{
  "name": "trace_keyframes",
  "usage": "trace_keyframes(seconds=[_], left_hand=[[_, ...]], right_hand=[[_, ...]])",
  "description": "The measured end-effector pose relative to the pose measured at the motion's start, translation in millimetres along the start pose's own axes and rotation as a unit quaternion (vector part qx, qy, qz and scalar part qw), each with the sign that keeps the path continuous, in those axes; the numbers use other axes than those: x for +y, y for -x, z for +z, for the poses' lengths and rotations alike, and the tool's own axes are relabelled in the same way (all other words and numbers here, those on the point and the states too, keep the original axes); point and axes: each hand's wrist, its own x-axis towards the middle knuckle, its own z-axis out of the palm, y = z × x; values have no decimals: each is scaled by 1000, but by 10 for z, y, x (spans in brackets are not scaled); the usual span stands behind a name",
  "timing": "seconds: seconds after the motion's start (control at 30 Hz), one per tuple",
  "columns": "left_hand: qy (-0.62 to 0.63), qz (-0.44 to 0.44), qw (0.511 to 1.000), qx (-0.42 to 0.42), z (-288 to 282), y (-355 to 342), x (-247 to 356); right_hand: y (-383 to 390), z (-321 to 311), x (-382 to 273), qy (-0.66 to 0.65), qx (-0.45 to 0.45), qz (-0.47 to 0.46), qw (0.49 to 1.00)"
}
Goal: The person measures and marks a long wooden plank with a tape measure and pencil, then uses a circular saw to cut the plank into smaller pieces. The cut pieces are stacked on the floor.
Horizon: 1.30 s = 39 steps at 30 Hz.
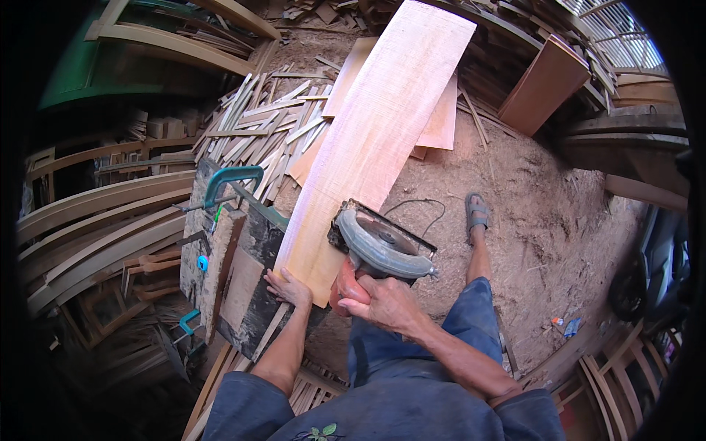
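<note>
A long pale wooden board [375, 110] lies diagonally across the middle, its near end on a dark worn workbench [254, 294]. My left hand [292, 290] rests on that near end at the board's left edge, fingers spread. My right hand [379, 300] grips the orange handle of a circular saw [382, 246], whose grey guard sits at the board's near right edge, with a cord looping beyond it. Teal C-clamps [228, 178] are fixed along the bench's left side, holding a rough wooden piece [224, 264].
Wood offcuts [257, 117] cover the ground behind the bench. Curved timber frames [103, 228] are stacked at left, more [610, 389] at lower right. Planks [544, 84] lean at upper right. A dark vehicle [647, 257] stands at right. My sandalled foot [477, 213] is on the sawdust floor.
</note>
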Motion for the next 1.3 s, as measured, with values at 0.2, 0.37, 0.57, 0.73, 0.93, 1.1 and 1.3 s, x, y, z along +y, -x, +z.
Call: trace_keyframes(seconds=[0.2,0.37,0.57,0.73,0.93,1.1,1.3], left_hand=[[-14,2,1000,-11,10,-20,-24],[-5,3,1000,-8,8,-7,-7],[-4,6,1000,-2,12,-10,-5],[-1,6,1000,0,17,-17,-10],[-11,3,1000,-9,10,-24,-10],[-14,-2,1000,-14,23,-35,-34],[-8,-3,1000,-15,42,-47,-57]], right_hand=[[-54,-8,-2,-1,-6,1,1000],[-101,-11,-1,-2,-23,5,1000],[-147,36,-31,-11,-8,2,1000],[-195,73,-31,4,-4,1,1000],[-264,98,-28,-32,21,-33,999],[-318,109,-53,-33,23,-38,998],[-371,118,-93,-33,14,-28,999]])
